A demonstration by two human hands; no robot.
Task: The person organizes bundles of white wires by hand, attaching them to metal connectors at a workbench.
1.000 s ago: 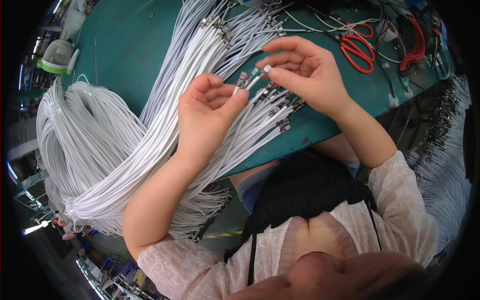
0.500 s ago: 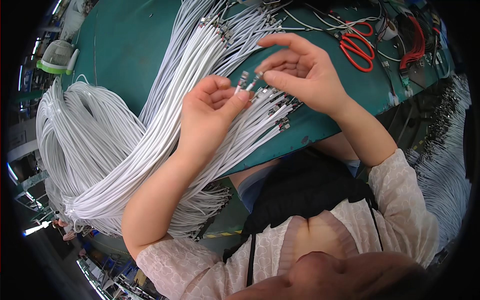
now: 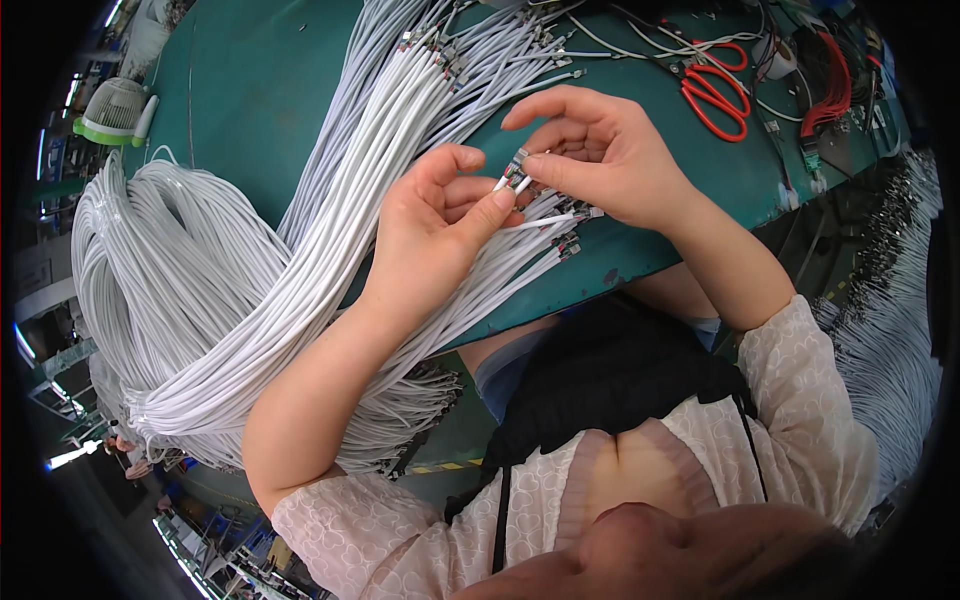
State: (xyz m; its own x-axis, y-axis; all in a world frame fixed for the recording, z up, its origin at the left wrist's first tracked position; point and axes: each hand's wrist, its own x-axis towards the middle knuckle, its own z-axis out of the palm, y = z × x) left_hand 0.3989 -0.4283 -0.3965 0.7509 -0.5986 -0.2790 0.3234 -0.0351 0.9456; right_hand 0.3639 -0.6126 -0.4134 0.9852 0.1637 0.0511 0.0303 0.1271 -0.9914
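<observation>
White cable ends [image 3: 507, 183] with small metal connectors rise from between the thumb and fingers of my left hand [image 3: 425, 225], which is closed on them. My right hand [image 3: 625, 165] meets them from the other side, its thumb and fingertips pinching at the metal tips; the index finger arches above. How many cable ends are held is hard to make out. Below both hands lies a row of loose white cables [image 3: 490, 265], their connector ends pointing right. A thick bundle of white cables [image 3: 365, 190] runs past my left hand, connectors at its far end.
The green table [image 3: 260, 90] carries a large coiled cable bundle [image 3: 180, 230] at left. A domed white-and-green device [image 3: 112, 110] stands beyond it. Red-handled scissors [image 3: 715, 105], a tape roll [image 3: 775, 60] and red wires [image 3: 828, 85] lie far right. More cables [image 3: 890, 330] hang beyond the table's right side.
My left hand has shifted slightly right, bringing the cable ends up against my right fingertips. The connectors, apart before, now sit close together; my right hand has dropped a little.
</observation>
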